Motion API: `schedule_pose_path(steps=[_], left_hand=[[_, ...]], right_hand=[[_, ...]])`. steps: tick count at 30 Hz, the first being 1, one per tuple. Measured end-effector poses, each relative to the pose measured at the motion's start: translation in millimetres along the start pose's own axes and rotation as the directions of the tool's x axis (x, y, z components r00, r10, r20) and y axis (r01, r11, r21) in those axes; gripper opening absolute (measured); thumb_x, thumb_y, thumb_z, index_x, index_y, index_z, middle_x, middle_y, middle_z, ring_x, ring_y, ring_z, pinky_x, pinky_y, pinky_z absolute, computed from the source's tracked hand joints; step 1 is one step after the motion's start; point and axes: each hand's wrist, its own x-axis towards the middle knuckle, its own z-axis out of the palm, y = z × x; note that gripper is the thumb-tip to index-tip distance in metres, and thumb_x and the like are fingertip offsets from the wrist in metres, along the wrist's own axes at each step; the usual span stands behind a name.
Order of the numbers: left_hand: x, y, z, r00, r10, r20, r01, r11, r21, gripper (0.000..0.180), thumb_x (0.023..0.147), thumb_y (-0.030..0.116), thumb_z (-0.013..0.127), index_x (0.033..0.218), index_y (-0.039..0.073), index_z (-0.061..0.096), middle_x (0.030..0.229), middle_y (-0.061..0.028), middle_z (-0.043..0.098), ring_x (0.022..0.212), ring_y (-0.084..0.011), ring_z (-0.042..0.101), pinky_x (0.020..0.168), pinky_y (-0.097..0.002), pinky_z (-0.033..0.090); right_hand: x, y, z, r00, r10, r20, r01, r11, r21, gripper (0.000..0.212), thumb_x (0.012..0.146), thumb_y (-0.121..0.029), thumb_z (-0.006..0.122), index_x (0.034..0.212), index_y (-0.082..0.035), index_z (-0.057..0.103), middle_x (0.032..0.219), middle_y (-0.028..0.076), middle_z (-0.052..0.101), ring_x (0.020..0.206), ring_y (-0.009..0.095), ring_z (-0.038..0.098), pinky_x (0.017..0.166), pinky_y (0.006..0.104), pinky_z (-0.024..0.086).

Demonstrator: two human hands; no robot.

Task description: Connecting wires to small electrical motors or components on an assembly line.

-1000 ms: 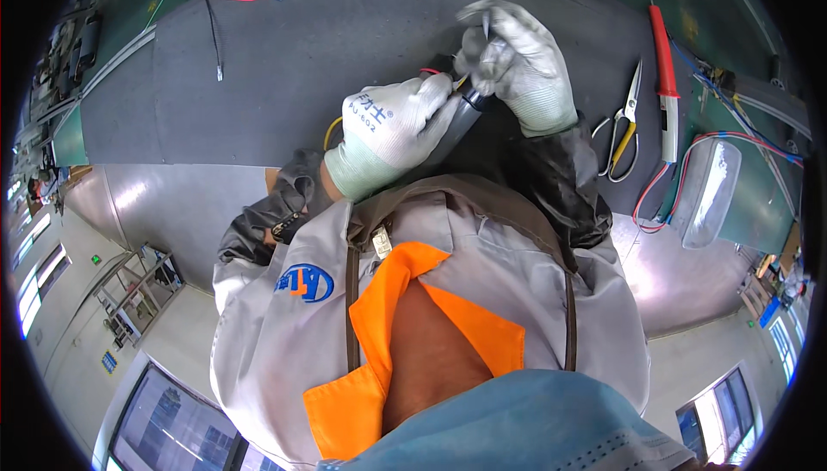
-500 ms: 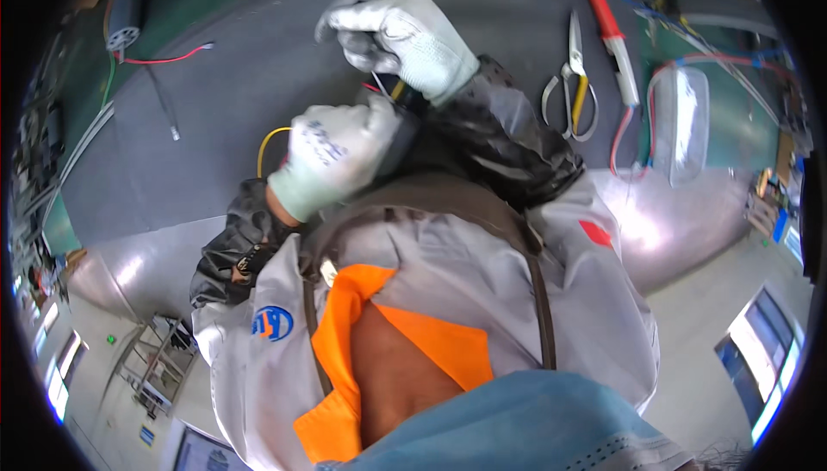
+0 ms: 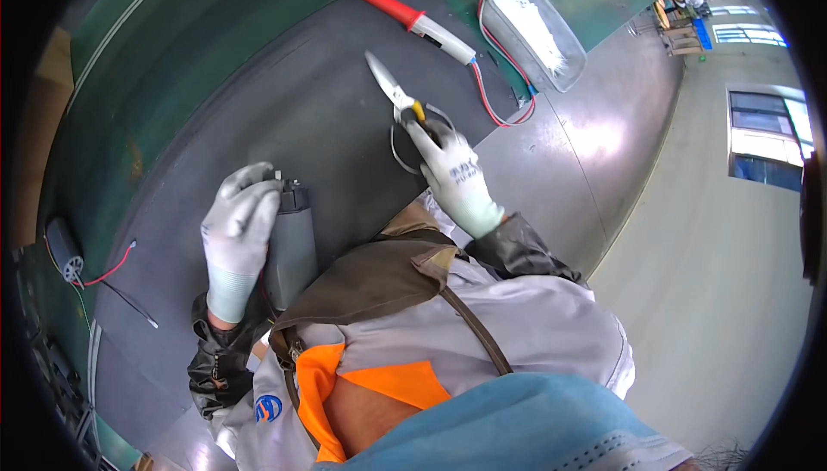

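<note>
Fingers (image 3: 419, 137) of the right hand (image 3: 457, 168) reach in among the handles of the scissors (image 3: 389, 88) in the head view; they overlap the loops, but whether they have closed on them I cannot tell. The scissors lie on the dark mat (image 3: 258, 118) that covers part of the surface (image 3: 594, 6), near the mat's edge on the person's right. From these fingers they stretch forward and to the left, the long axis running from the loops to blades aimed at the far edge. The right hand is the nearer one; the left hand (image 3: 237, 230) is well apart, its fingers bent beside the top of a grey cylinder (image 3: 293, 251), how firmly unclear. Half a second ago both hands are together over the cylinder and the scissors lie untouched; now the right hand is at the handles, and the whole view is turned
</note>
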Motion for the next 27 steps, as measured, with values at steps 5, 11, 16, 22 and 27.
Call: schedule_pose_path(steps=[5, 11, 16, 22, 27], left_hand=[[4.9, -4.8, -13.6, 0.89, -0.444, 0.102, 0.383, 0.608, -0.696, 0.035, 0.104, 0.024, 0.058, 0.119, -0.007, 0.066, 0.119, -0.0153, 0.069, 0.108, -0.0225, 0.068, 0.099, -0.0357, 0.052], [-8.0, -29.4, -23.1, 0.901, -0.415, 0.123, 0.333, 0.483, -0.81, 0.044, 0.106, 0.029, 0.051, 0.127, -0.008, 0.059, 0.123, -0.0202, 0.065, 0.116, -0.0299, 0.065, 0.104, -0.0435, 0.051], [-12.9, -35.5, -20.1, 0.899, -0.419, 0.132, 0.272, 0.297, -0.915, 0.04, 0.107, 0.026, 0.052, 0.133, -0.004, 0.057, 0.126, -0.0168, 0.065, 0.12, -0.0266, 0.064, 0.101, -0.0431, 0.052], [-6.5, -59.6, -25.0, 0.924, -0.345, 0.165, 0.278, 0.312, -0.909, 0.041, 0.107, 0.029, 0.052, 0.139, 0.004, 0.057, 0.135, -0.0128, 0.062, 0.12, -0.0227, 0.064, 0.1, -0.0387, 0.052], [-9.0, -60.1, -30.5, 0.907, -0.371, 0.201, 0.332, 0.333, -0.883, 0.043, 0.108, 0.032, 0.05, 0.138, 0.003, 0.057, 0.133, -0.0122, 0.063, 0.118, -0.0231, 0.065, 0.1, -0.0396, 0.053]], right_hand=[[-24.0, 8.8, -14.5, 0.983, 0.094, 0.157, -0.083, 0.994, -0.074, 0.074, 0.079, -0.002, 0.069, 0.148, -0.01, 0.046, 0.13, 0.02, 0.057, 0.114, 0.036, 0.059, 0.091, 0.0459, 0.053], [9.8, 30.7, -25.1, 0.909, 0.028, 0.417, -0.381, 0.466, 0.799, 0.068, 0.088, -0.006, 0.068, 0.151, -0.006, 0.043, 0.113, 0.009, 0.062, 0.093, 0.016, 0.064, 0.08, 0.0323, 0.056], [46.6, -10.7, -31.2, 0.767, -0.378, 0.519, -0.47, 0.22, 0.855, 0.065, 0.094, -0.034, 0.074, 0.145, -0.003, 0.05, 0.106, 0.015, 0.067, 0.096, 0.013, 0.065, 0.082, 0.0318, 0.055], [86.1, -49.3, -33.3, 0.625, -0.641, 0.446, 0.27, 0.713, 0.646, 0.07, 0.096, -0.044, 0.067, 0.149, -0.005, 0.044, 0.103, 0.015, 0.064, 0.09, 0.023, 0.066, 0.087, 0.0387, 0.053], [91.4, -82.3, -52.6, 0.589, -0.659, 0.468, 0.561, 0.75, 0.35, 0.079, 0.089, -0.056, 0.069, 0.146, -0.006, 0.046, 0.099, 0.02, 0.063, 0.093, 0.039, 0.066, 0.088, 0.0473, 0.051]])
